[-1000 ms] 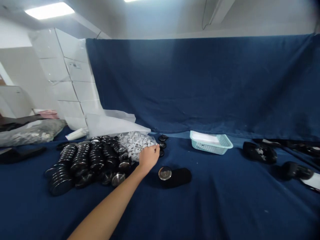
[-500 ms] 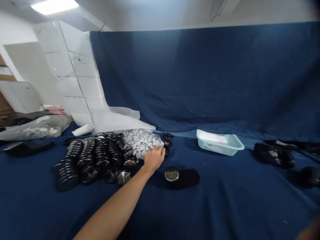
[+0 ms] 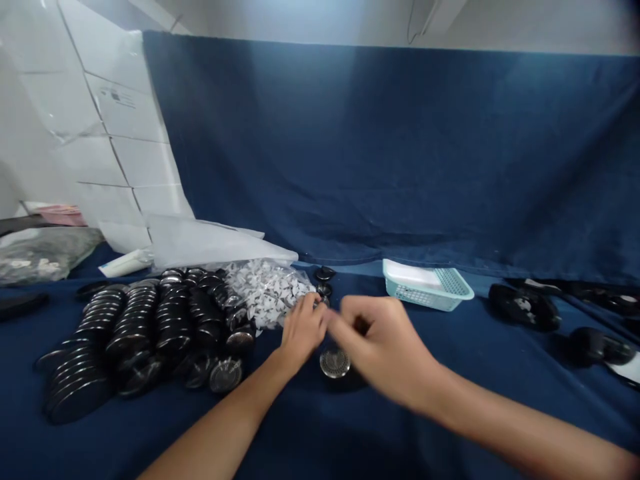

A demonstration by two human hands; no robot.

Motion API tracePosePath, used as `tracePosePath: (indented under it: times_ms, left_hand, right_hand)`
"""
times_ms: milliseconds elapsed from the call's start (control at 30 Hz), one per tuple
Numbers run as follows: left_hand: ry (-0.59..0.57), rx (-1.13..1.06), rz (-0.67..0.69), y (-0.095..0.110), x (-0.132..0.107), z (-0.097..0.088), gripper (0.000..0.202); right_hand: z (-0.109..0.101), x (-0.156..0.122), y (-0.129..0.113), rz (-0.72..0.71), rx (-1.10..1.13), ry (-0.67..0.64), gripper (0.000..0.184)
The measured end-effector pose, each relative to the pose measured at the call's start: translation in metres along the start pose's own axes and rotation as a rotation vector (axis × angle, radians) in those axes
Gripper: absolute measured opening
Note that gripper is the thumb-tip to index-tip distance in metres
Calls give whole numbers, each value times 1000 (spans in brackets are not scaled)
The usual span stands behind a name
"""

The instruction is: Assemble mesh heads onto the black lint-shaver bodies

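My left hand (image 3: 303, 328) is at the right edge of a clear bag of small white pieces (image 3: 270, 293). Its fingers are curled together, and a small dark bit shows by the fingertips, too unclear to name. Close on its right, my right hand (image 3: 387, 350) is closed in a pinch, slightly blurred, with the fingertips pointing at the left hand; what it holds, if anything, is hidden. Below the hands, a round metal perforated disc (image 3: 335, 362) lies on a black piece, partly covered by my right hand. Small black round parts (image 3: 325, 274) sit just beyond the fingers.
Rows of stacked black discs (image 3: 135, 320) fill the left of the blue cloth (image 3: 480, 413). A light green basket (image 3: 425, 293) with something white inside stands right of centre. Black items (image 3: 525, 307) lie farther right. White boxes (image 3: 125, 113) are stacked at the back left.
My right hand has come in from the lower right to beside my left hand. My left hand stays by the bag. The view has shifted, so the stacks appear larger and farther left.
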State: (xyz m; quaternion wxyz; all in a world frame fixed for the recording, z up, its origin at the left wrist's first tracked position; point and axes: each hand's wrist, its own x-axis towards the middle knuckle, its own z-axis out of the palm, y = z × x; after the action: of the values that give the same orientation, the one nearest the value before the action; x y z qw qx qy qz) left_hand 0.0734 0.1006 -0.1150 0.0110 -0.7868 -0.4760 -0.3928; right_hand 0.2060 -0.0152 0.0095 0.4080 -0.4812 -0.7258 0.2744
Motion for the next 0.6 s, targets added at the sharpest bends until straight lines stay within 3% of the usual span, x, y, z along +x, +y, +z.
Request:
tracePosePath:
  times_ms: [33, 67, 100, 200, 267, 433, 600]
  left_hand:
    - [23, -10, 24, 3, 0, -1, 14]
    - [41, -16, 46, 6, 1, -2, 16]
    - [54, -21, 62, 8, 1, -2, 18]
    - [86, -51, 42, 8, 2, 0, 21]
    - [87, -63, -1, 4, 2, 3, 22]
    - [81, -54, -126, -8, 1, 4, 21]
    - [93, -87, -127, -13, 2, 8, 19]
  right_hand:
    - [-5, 14, 20, 16, -213, 148, 43]
    - [-9, 28, 41, 92, -418, 188, 43]
    - [-12, 42, 64, 141, -486, 196, 41]
    - [-8, 81, 122, 211, -555, 112, 27]
    - [3, 103, 147, 218, -580, 29, 23]
    - [37, 145, 169, 168, -605, -126, 53]
    - [46, 162, 172, 112, -516, -200, 47]
